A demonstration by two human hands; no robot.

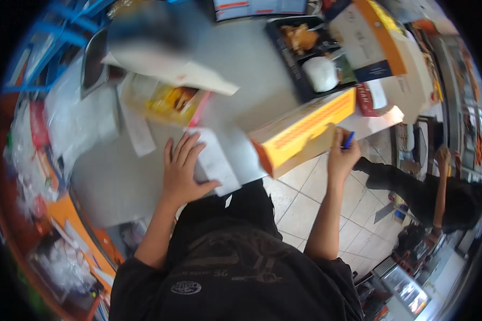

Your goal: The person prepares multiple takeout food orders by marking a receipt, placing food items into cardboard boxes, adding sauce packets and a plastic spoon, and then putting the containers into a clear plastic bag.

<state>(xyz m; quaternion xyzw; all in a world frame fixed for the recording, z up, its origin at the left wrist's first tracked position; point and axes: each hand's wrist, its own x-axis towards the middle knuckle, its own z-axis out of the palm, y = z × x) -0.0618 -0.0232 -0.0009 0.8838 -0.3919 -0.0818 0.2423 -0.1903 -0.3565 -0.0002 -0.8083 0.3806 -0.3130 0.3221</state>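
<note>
My left hand (184, 172) rests on the metal table with its fingers spread. Its thumb and fingertips touch a white paper slip (219, 164) at the table's front edge. In my right hand (343, 154) is a blue pen (348, 140). That hand is at the edge of a yellow and orange cardboard flap (311, 132), which juts past the table edge; whether the fingers also pinch it I cannot tell. Behind the flap, an open dark box (283, 52) holds a fried piece of food (301, 38) and a white wrapped mound (321, 74).
An open carton (134, 94) with yellow packets stands left of centre, beside another paper strip (138, 134). A blurred blue and dark shape (152, 36) covers the back left. Plastic bags (82, 104) lie at left. Another person (438, 196) is at the right, over the tiled floor (301, 204).
</note>
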